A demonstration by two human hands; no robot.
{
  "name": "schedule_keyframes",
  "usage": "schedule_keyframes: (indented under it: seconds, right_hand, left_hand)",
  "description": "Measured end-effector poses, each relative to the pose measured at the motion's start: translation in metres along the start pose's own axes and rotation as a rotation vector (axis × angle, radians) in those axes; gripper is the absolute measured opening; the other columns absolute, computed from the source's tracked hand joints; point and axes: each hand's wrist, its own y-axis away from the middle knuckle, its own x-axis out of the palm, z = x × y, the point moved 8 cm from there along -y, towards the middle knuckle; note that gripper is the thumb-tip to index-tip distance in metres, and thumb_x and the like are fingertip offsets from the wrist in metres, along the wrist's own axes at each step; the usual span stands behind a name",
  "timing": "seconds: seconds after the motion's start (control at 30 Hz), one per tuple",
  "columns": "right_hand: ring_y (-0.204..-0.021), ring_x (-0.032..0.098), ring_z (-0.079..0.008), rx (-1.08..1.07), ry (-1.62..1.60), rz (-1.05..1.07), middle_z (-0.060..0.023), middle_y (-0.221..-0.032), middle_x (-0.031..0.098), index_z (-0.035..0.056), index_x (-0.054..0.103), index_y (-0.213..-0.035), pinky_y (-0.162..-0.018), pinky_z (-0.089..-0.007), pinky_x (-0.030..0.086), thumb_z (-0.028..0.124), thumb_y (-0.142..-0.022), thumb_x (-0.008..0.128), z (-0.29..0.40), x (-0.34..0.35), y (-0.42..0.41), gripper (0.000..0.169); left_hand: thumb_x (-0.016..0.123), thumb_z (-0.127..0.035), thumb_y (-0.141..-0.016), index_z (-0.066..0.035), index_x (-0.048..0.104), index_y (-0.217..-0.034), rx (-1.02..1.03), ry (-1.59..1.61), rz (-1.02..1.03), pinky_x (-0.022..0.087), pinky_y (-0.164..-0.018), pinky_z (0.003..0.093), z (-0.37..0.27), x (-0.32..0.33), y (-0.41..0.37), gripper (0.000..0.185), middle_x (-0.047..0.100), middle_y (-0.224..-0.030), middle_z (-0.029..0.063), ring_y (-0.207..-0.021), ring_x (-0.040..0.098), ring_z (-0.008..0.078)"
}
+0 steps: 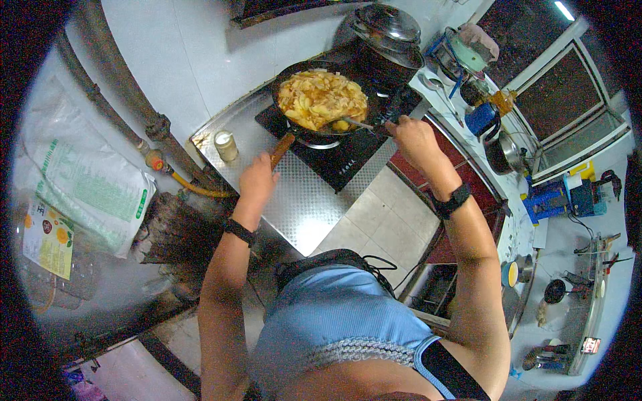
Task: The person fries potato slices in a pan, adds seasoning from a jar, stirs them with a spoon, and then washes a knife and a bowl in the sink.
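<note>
A dark wok (307, 131) full of sliced yellowish food in brown sauce (323, 97) sits on the black cooktop (333, 168). My left hand (257, 175) grips the wok's wooden handle (282, 150) at its near left side. At the right of the wok, my right hand (412, 140) is closed around the dark handle of a metal cooking utensil (357, 123), whose head is partly hidden in the food. Both wrists wear black bands. A small glass jar (226, 146) with white contents stands on the metal counter, left of the cooktop.
Behind the wok at right is a large dark pot with a glass lid (388, 22). Along the right counter lie a ladle (444, 95), a blue container (480, 119) and a steel saucepan (503, 153). Pipes (158, 126) and a yellow gas hose (200, 190) run at left.
</note>
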Motion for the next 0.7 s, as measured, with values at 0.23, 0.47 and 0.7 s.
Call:
schedule_keyframes:
  seconds: [0.23, 0.47, 0.7]
  right_hand:
    - [-0.074, 0.062, -0.0318, 0.239, -0.237, 0.101, -0.0147, -0.076, 0.062, 0.0114, 0.062, -0.089, -0.063, -0.0418, 0.051, 0.022, -0.077, 0.056, -0.015, 0.031, -0.016, 0.018]
    - [-0.072, 0.060, -0.0337, 0.361, -0.438, -0.034, -0.0177, -0.076, 0.062, 0.0131, 0.065, -0.098, -0.064, -0.0406, 0.047, 0.027, -0.074, 0.064, -0.053, 0.009, 0.000, 0.028]
    - [-0.066, 0.059, -0.0336, 0.249, -0.222, -0.074, -0.0140, -0.077, 0.059, 0.0145, 0.056, -0.107, -0.059, -0.0430, 0.048, 0.027, -0.078, 0.058, -0.013, -0.010, -0.020, 0.031]
  left_hand:
    - [0.065, -0.022, -0.074, -0.004, 0.042, -0.099, -0.012, 0.000, 0.017, 0.049, -0.063, 0.0442, 0.000, 0.003, 0.004, 0.039, 0.055, -0.091, 0.0176, -0.075, 0.059, 0.0359]
    - [0.064, -0.022, -0.075, -0.004, 0.042, -0.102, -0.014, 0.049, 0.006, 0.049, -0.065, 0.0446, -0.002, -0.002, 0.006, 0.039, 0.056, -0.091, 0.0175, -0.078, 0.059, 0.0356]
    - [0.064, -0.022, -0.075, -0.003, 0.041, -0.104, -0.016, 0.085, 0.005, 0.046, -0.065, 0.0474, 0.001, 0.000, 0.008, 0.041, 0.057, -0.087, 0.0206, -0.079, 0.057, 0.0393]
